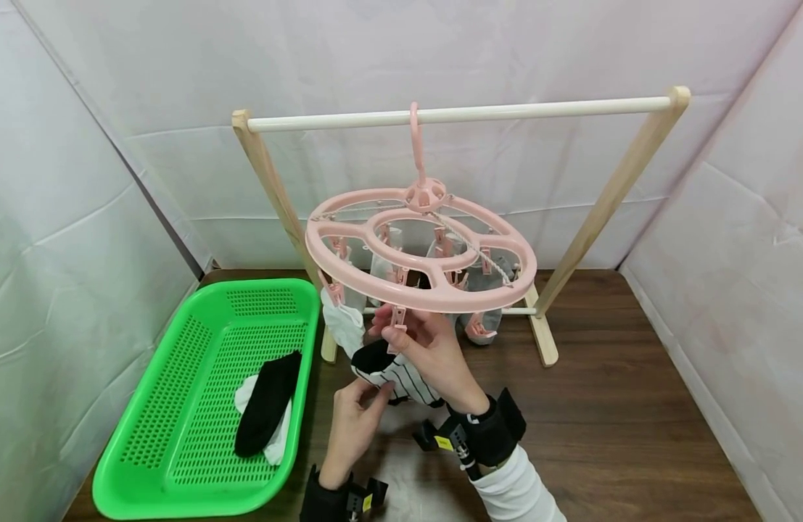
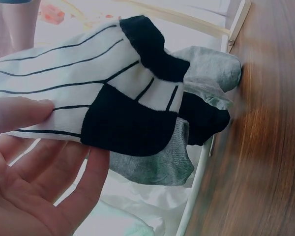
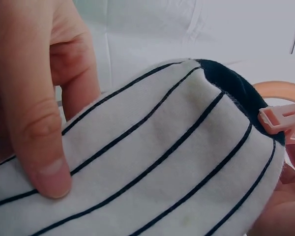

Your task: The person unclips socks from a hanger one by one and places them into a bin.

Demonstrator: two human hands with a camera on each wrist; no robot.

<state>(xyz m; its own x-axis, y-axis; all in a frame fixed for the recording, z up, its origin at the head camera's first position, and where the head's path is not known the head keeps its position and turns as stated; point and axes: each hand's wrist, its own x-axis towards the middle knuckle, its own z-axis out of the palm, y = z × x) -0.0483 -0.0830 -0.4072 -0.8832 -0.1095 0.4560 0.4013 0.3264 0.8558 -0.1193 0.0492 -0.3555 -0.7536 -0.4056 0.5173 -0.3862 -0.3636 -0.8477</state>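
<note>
Striped sock (image 1: 406,380), under the front of the pink hanger (image 1: 421,296), looks light, soft and floppy, so I judge its opening's edge the best hold; I have the left hand (image 1: 355,422) pinching its fabric and the right hand (image 1: 440,359) gripping the clip (image 1: 398,317) there

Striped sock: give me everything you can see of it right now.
The striped sock is white, soft-looking fabric with thin dark lines, a dark heel-like patch and a dark section at one end. It is held up below the front rim of the pink hanger, its dark-lined opening gaping. The left hand pinches its body. The right hand holds a pink clip whose tip meets the opening's edge; whether the clip bites it, I cannot tell.
</note>
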